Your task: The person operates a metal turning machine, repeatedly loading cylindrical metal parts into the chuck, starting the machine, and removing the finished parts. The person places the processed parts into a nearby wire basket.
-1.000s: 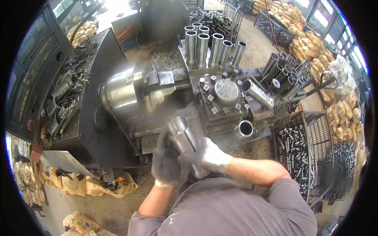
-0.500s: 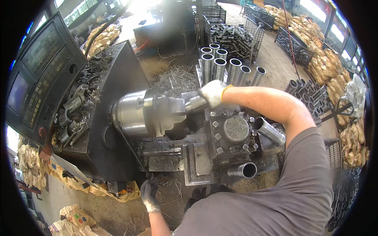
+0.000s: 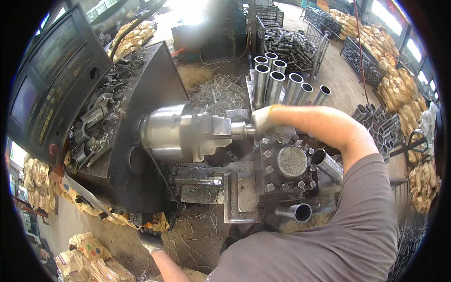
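In a workshop, at frame centre, our right hand [image 3: 263,121] grips the steel tube [image 3: 240,128] in the lathe chuck [image 3: 181,134]; the glove could catch. Left hand [image 3: 151,239], lower left: grip unclear.

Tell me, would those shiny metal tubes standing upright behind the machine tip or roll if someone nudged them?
Probably yes. The metal tubes stand tall and narrow on end, so a nudge could topple one into its neighbours. Being round and smooth, a fallen one would likely roll. They look hollow but thick-walled, so probably stiff and fairly heavy for their size. The right hand wears a glove, perhaps for grip.
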Action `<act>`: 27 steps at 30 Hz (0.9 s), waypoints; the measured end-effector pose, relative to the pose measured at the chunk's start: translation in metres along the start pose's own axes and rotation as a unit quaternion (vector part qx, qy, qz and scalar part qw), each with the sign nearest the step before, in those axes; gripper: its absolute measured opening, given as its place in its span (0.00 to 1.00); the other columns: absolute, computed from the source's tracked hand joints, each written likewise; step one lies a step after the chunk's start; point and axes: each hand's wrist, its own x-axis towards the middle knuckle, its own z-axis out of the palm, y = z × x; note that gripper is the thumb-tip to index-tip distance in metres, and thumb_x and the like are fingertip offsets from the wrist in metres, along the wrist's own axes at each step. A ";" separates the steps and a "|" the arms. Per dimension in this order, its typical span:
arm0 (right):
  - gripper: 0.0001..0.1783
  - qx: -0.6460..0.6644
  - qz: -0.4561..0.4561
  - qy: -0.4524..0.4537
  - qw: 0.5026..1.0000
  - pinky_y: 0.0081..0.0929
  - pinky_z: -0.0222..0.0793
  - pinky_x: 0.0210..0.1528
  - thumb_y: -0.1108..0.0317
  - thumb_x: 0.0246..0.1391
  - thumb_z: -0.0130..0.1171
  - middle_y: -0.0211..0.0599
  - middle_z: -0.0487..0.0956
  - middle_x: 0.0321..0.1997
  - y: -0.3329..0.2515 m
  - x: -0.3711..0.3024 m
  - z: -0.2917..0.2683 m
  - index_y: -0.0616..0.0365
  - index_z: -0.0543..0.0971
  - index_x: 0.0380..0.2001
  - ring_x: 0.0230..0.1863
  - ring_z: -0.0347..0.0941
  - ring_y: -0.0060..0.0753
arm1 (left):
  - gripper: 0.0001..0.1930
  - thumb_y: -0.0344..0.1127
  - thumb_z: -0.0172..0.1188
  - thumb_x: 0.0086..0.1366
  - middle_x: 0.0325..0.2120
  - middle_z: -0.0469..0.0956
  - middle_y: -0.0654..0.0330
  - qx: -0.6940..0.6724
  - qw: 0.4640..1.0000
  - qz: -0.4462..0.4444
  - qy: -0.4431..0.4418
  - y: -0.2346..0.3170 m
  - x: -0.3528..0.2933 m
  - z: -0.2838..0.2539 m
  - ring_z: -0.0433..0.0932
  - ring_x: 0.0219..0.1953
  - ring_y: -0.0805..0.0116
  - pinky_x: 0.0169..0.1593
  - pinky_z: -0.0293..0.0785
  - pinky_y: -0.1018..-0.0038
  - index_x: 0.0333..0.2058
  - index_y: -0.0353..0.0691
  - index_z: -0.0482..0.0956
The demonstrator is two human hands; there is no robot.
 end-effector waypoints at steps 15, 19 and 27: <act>0.46 0.019 0.089 0.442 0.892 0.44 0.79 0.62 0.57 0.49 0.79 0.52 0.87 0.57 -0.001 -0.219 0.034 0.57 0.75 0.71 0.56 0.86 0.51 | 0.30 0.52 0.57 0.78 0.42 0.84 0.49 0.424 0.804 0.406 0.095 0.051 -0.024 -0.001 0.84 0.36 0.57 0.41 0.81 0.62 0.66 0.32 0.73; 0.51 0.137 0.163 0.350 0.912 0.40 0.81 0.64 0.66 0.31 0.81 0.57 0.86 0.56 0.017 -0.289 0.116 0.63 0.77 0.65 0.58 0.86 0.49 | 0.21 0.25 0.62 0.71 0.47 0.85 0.46 0.332 0.568 0.752 -0.044 0.149 -0.114 0.114 0.85 0.45 0.59 0.51 0.83 0.64 0.60 0.24 0.76; 0.33 0.030 0.266 0.391 0.881 0.51 0.80 0.51 0.53 0.41 0.79 0.54 0.88 0.41 0.033 -0.233 0.198 0.56 0.82 0.50 0.45 0.85 0.60 | 0.38 0.52 0.48 0.78 0.49 0.85 0.35 0.710 0.417 0.567 0.027 0.318 -0.007 0.331 0.87 0.48 0.36 0.56 0.81 0.49 0.81 0.52 0.49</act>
